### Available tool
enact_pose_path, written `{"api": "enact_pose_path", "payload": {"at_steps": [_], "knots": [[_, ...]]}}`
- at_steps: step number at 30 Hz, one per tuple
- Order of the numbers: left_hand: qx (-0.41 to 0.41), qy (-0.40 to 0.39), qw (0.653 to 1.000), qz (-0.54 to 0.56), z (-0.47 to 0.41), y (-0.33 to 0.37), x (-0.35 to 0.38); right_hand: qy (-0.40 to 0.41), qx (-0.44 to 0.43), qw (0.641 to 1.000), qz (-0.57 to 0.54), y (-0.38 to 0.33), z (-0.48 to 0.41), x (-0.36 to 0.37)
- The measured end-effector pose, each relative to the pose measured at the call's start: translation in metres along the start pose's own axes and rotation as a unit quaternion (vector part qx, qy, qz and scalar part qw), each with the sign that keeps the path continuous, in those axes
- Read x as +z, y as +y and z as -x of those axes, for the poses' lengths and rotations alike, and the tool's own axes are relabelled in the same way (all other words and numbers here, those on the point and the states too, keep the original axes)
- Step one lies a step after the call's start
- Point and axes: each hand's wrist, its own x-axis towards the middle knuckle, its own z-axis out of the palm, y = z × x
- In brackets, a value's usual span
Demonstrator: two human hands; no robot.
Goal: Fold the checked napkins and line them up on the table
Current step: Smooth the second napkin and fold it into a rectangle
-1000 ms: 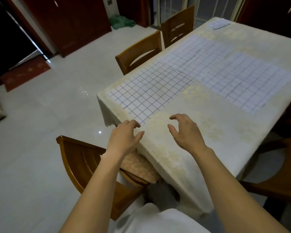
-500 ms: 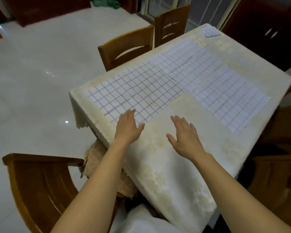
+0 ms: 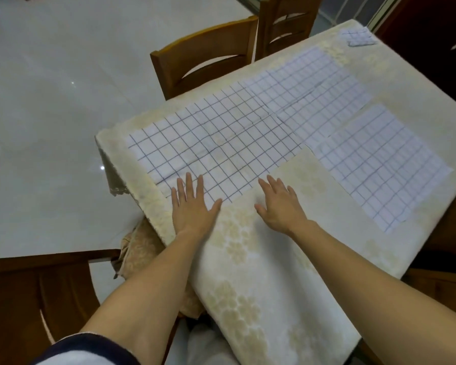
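The person is leaning over a table [image 3: 429, 83] that is wearing a cream floral tablecloth [image 3: 261, 259]. Three unfolded checked napkins are lying flat on it. The nearest napkin [image 3: 213, 143] is lying at the table's left near corner. The middle napkin [image 3: 311, 90] is lying beyond it, with their edges meeting. The right napkin [image 3: 379, 164] is lying toward the right edge, just beside the other two. A small folded napkin [image 3: 358, 38] is sitting at the far corner, well apart from the rest.

The left hand [image 3: 192, 206] is lying released and flat, fingers straight, with the fingertips resting on the near edge of the nearest napkin. The right hand [image 3: 279, 206] is also grasping nothing. Its fingers are extending straight over the tablecloth, and its index fingertip is reaching that napkin's near right corner. Whether it is touching the cloth cannot be told.

Two wooden chairs [image 3: 203, 56] are standing at the table's far left side.
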Motion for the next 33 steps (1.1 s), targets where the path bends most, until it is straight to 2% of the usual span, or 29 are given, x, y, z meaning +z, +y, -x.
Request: {"api": "enact_pose_path", "payload": {"at_steps": [3,6,9,16,21,24,28,33], "knots": [[0.005,0.028,0.999,-0.037,-0.002,-0.003,0.010,0.007,-0.011,1.000,-0.021,0.010,-0.032,0.002],[-0.002,0.035,0.998,-0.047,-0.005,-0.002,0.012,0.083,-0.053,0.994,-0.050,0.010,-0.070,-0.002],[-0.003,0.039,0.998,-0.058,-0.006,-0.002,0.013,0.128,-0.097,0.987,-0.016,0.010,-0.115,-0.006],[-0.001,0.056,0.996,-0.065,-0.008,-0.002,0.016,0.061,-0.103,0.992,0.046,0.035,-0.178,0.017],[-0.001,0.055,0.997,-0.057,-0.008,-0.001,0.014,0.082,-0.074,0.994,0.025,0.036,-0.171,0.029],[0.028,0.026,0.998,-0.044,-0.001,-0.010,0.007,0.080,-0.035,0.996,0.006,0.038,-0.149,0.041],[0.089,-0.029,0.989,-0.110,0.014,-0.035,-0.010,0.081,0.025,0.996,-0.026,0.043,-0.087,0.065],[0.069,-0.032,0.991,-0.111,0.022,-0.006,-0.006,0.075,0.106,0.991,-0.039,0.040,0.007,0.100]]}}
